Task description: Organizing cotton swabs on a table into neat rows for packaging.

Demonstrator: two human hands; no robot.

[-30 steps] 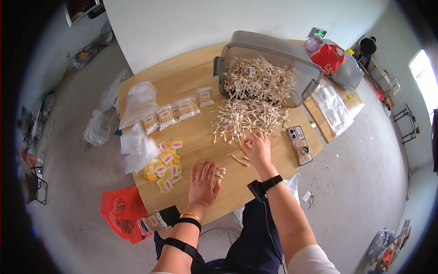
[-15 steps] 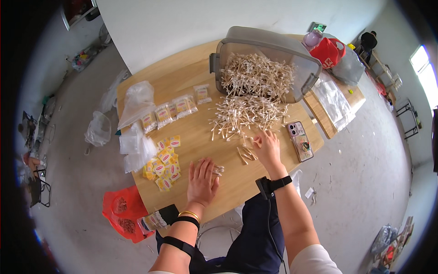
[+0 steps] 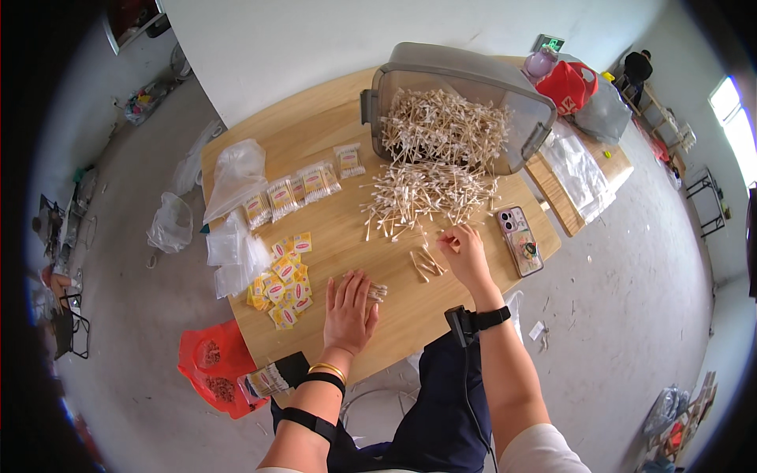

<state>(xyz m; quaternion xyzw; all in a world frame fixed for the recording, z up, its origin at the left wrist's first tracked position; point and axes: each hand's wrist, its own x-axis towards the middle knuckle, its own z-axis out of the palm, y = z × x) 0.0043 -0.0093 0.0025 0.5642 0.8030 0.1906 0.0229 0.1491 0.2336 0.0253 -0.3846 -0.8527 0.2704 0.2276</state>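
On the near part of the table, my left hand (image 3: 349, 312) lies palm down over a small bunch of cotton swabs (image 3: 378, 293). Their white tips stick out between its thumb and forefinger; the rest is under the palm. My right hand (image 3: 467, 254) is closed in a pinch just above the tabletop, and what its fingertips hold, if anything, is hidden. Several loose cotton swabs (image 3: 426, 266) lie to its left. Beyond it spreads a big heap of swabs (image 3: 430, 193), spilling from a grey clear plastic bin (image 3: 516, 146) tipped on its side.
Yellow-and-white cards (image 3: 285, 284) lie left of my left hand, beside clear plastic bags (image 3: 236, 248). Filled swab packs (image 3: 282, 199) stand in a row behind. A phone (image 3: 520, 243) lies by the right edge. A red bag (image 3: 213, 370) hangs at the near left corner.
My right hand has shifted very slightly, its wrist a little further right, still in a pinch. The left hand stays over the swabs.
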